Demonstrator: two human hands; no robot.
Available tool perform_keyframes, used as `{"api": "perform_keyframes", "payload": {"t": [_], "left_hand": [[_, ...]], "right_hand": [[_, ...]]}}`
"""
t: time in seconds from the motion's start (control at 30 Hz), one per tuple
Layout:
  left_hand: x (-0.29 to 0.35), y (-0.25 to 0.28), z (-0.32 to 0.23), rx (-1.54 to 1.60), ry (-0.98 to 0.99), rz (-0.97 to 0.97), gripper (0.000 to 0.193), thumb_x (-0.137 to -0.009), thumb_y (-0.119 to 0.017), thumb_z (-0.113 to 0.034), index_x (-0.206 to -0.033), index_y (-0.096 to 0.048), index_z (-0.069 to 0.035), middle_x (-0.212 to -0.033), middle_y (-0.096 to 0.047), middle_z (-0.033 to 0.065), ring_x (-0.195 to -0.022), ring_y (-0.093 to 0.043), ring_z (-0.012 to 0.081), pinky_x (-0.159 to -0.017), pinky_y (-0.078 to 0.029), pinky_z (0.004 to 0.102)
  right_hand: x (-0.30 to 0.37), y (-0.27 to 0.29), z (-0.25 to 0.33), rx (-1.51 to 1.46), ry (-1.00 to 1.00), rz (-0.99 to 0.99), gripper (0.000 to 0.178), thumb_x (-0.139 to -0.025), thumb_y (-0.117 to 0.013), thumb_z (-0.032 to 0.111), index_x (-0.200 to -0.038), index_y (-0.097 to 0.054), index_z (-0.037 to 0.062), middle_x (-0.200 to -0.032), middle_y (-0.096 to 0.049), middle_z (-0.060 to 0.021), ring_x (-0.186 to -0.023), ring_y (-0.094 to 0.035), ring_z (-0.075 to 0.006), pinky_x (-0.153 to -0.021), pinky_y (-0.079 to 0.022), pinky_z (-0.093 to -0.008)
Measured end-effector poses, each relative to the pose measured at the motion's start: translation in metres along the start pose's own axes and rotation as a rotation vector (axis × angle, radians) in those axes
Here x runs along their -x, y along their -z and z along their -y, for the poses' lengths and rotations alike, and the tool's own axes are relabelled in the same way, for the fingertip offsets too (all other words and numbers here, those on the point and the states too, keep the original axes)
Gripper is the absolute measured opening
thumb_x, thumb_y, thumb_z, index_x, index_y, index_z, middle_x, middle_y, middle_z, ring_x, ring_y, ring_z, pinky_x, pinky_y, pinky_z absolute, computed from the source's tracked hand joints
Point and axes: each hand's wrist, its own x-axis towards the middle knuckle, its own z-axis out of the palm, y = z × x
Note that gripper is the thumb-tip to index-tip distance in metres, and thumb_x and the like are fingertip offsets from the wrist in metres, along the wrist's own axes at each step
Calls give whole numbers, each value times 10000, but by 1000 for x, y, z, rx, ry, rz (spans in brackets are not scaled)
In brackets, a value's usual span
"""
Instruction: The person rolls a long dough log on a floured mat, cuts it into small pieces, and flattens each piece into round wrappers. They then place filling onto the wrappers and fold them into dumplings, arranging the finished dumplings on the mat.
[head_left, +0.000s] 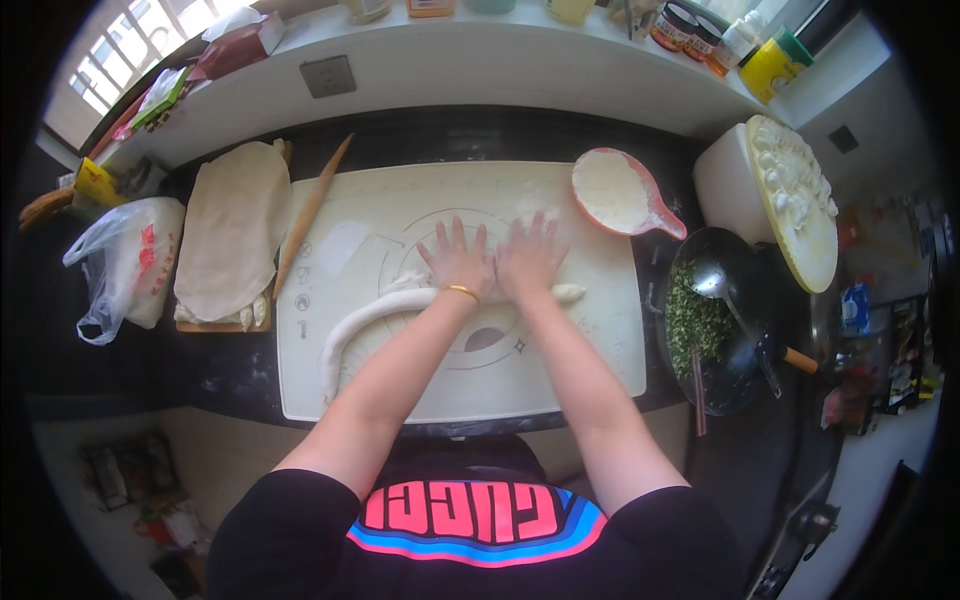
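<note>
A long white dough rope [365, 318] lies across the pale pastry mat [590, 355], curving toward me at its left end. My left hand [460, 262], with a gold bangle at the wrist, lies flat over the rope, fingers spread and pointing away from me. Close beside it, my right hand [528, 262] also presses down flat with fingers apart. Both palms hide the middle of the rope; its right tip shows past my right wrist. Dry flour is scattered by my left fingers. A white dough scraper [342, 247] rests on the mat to the left.
A red bowl of flour [612, 190] stands at the mat's far right corner. Right of the mat is a wok [735, 360] with chopped greens, a spoon and chopsticks. On the left are a rolling pin [312, 215], a cloth-covered board [232, 230] and a plastic bag [140, 265].
</note>
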Motion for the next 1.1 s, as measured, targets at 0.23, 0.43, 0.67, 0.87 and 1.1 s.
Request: {"api": "perform_keyframes", "payload": {"t": [0.23,0.43,0.67,0.87,1.1], "left_hand": [[124,-41,42,29,-197,-149,601,-886,-404,-501,-1414,-342,-219,-1497,-212,149,-1375,-116,412,-1041,-49,655],[45,-5,45,-13,10,-251,718,-833,-458,-572,-1420,-326,-181,-1515,-164,130,-1389,-79,390,-1052,-28,644],[21,3,66,-39,225,-213,683,-854,-395,-597,-1423,-318,-227,-1505,-199,121,-1384,-108,381,-1050,-56,653],[103,-51,85,4,9,-367,646,-847,-409,-585,-1380,-402,-222,-1495,-228,127,-1379,-116,395,-1025,-68,681],[86,-18,115,12,72,-332,743,-802,-463,-615,-1375,-402,-147,-1470,-263,166,-1374,-140,387,-1029,-67,676]], "right_hand": [[131,9,-33,-119,178,-11,637,-831,-534,438,-1390,-383,172,-1486,-185,-203,-1347,-121,-483,-1060,-116,-608],[49,6,-29,-51,73,-71,667,-847,-513,462,-1409,-346,145,-1505,-122,-198,-1380,-70,-423,-1062,-54,-617],[5,9,51,-55,168,15,647,-868,-487,444,-1417,-322,144,-1495,-142,-221,-1387,-110,-385,-1063,-85,-623],[91,-6,37,-79,360,84,646,-851,-507,469,-1407,-348,180,-1505,-135,-192,-1372,-72,-448,-1067,-61,-618],[77,4,50,-79,223,36,740,-805,-541,529,-1407,-347,145,-1490,-99,-255,-1358,-68,-482,-1049,-39,-643]]}}
